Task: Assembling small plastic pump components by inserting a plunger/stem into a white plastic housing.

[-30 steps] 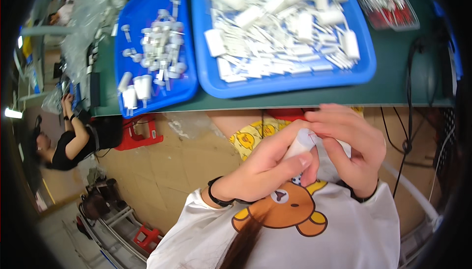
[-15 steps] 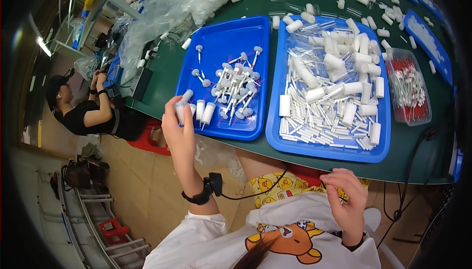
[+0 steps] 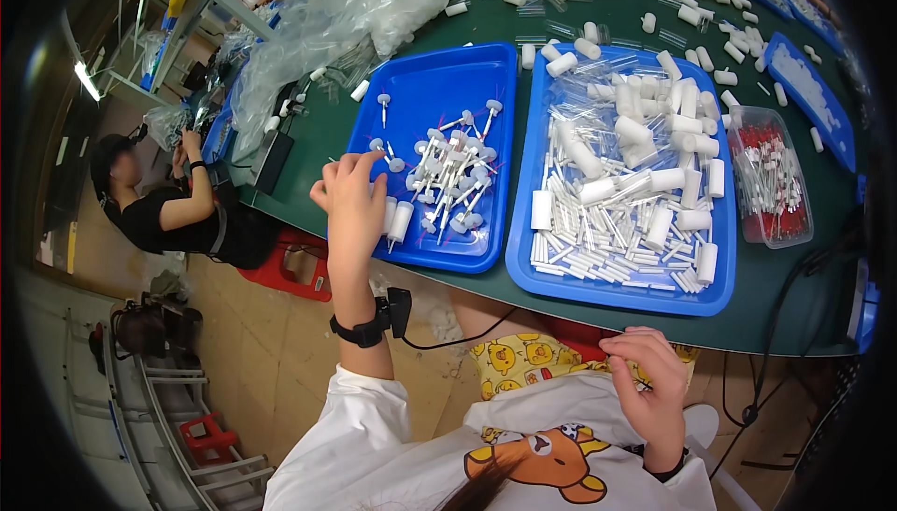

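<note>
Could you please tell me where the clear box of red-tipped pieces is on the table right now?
In the head view, the clear box of red-tipped pieces sits on the green table at the person's right, just beyond the right edge of the large blue tray.

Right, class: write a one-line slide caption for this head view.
Left hand reaches into a blue tray of white capped tubes; right hand rests at the shirt.

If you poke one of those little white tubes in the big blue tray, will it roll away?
Probably. The white tubes look round and smooth, so a poke would likely roll one until the blue tray rim stops it. They look small, so probably light.
</note>
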`<state>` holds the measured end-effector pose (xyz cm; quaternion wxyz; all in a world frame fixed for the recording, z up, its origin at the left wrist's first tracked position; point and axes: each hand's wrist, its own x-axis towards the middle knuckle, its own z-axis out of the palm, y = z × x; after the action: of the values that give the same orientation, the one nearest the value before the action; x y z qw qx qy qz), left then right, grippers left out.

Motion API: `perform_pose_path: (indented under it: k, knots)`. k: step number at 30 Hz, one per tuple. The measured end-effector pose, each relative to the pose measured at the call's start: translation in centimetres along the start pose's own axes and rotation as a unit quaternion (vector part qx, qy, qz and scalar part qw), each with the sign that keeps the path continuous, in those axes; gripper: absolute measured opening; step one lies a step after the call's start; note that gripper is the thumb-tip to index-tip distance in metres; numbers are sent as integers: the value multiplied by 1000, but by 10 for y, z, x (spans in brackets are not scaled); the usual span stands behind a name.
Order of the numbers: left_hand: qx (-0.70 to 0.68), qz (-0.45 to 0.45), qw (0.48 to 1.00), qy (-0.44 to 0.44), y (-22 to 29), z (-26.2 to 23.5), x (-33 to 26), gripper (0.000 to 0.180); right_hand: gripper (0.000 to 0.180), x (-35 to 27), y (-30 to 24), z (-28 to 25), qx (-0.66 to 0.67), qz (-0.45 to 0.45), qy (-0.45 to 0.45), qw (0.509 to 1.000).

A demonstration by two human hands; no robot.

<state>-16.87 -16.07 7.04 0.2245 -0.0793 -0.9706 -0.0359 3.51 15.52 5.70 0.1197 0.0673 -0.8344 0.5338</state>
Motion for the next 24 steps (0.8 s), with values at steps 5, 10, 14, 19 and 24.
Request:
perform_pose_path:
  k: [5,10,14,19,24]
  knots:
    - [-4,-17,999,-48,-5,12,7,18,15,-1,-1,-1,-6,-1,-1,1000]
    - [-19,-14,999,37,-8,-1,2,14,15,-1,-1,-1,-3,-9,-2,1000]
    - [-211,-37,975,54,37,-43,-15,12,21,0,0,-4,-10,-13,-10,1000]
    - [-519,82,830,-190,125,-72,-49,12,41,6,-8,-9,-13,-38,43,998]
    - [-696,99,574,-420,181,-68,-69,14,46,0,-8,-21,65,-37,91,993]
